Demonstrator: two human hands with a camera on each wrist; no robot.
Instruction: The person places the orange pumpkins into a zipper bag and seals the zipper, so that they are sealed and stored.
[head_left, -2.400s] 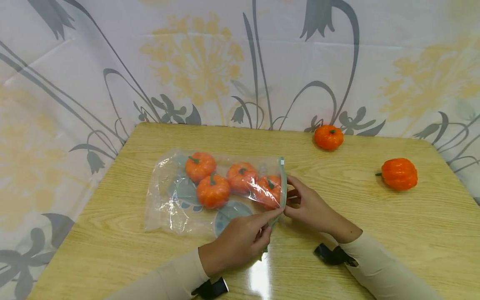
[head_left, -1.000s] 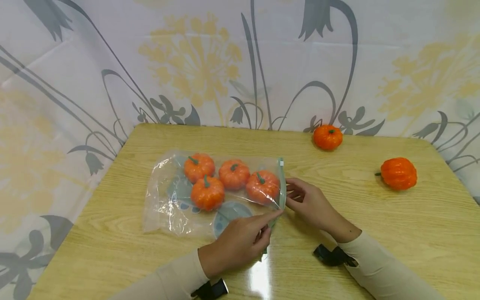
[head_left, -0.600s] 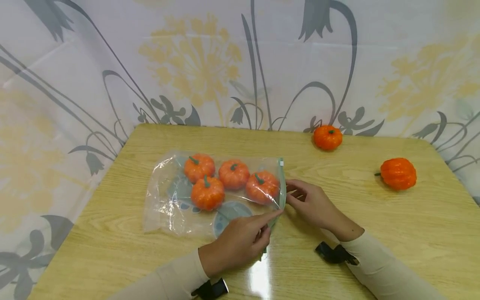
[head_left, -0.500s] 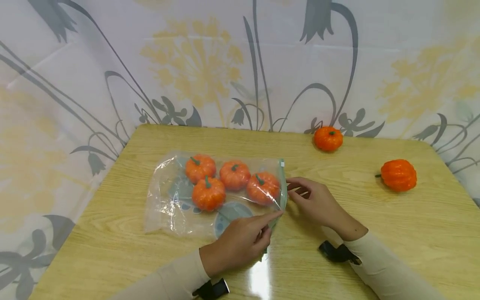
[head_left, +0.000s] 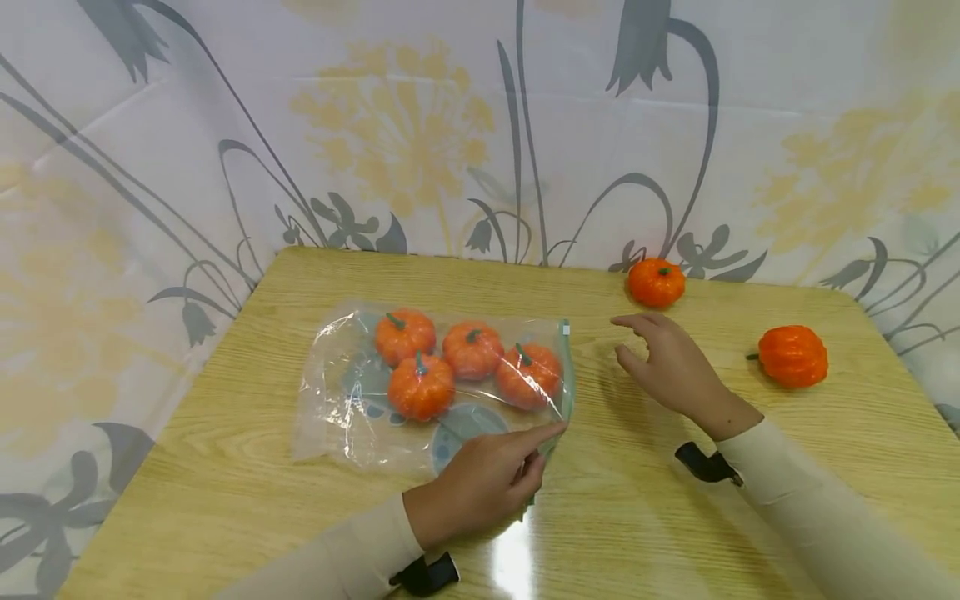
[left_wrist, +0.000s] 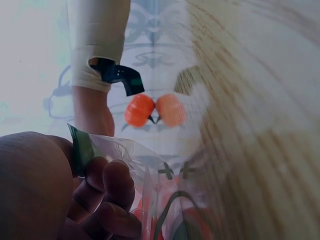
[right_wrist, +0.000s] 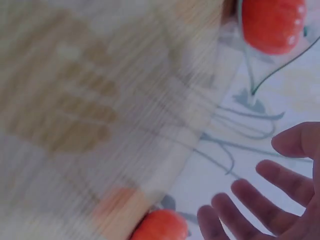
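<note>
A clear zip bag (head_left: 337, 437) with a green closure strip lies flat on the table, its mouth to the right. Several small orange pumpkins with green stems are inside, among them one pumpkin (head_left: 528, 377) right by the mouth. My left hand (head_left: 483, 479) pinches the near corner of the green strip; in the left wrist view the thumb and fingers grip the green edge (left_wrist: 84, 147). My right hand (head_left: 671, 367) is over the table right of the bag, fingers spread and holding nothing. Just beyond its fingertips sits a loose pumpkin (head_left: 656, 283).
Another loose pumpkin (head_left: 792, 357) lies on its side to the right, stem pointing left. The wooden table (head_left: 225, 500) ends at the back against a floral-patterned cloth (head_left: 480, 125). A black wrist strap (head_left: 705, 463) hangs beneath the right sleeve.
My right hand has left the bag's mouth and moved right and toward the back, its fingers opening. The pumpkin by the mouth has slid slightly inward. My left hand stays at the corner.
</note>
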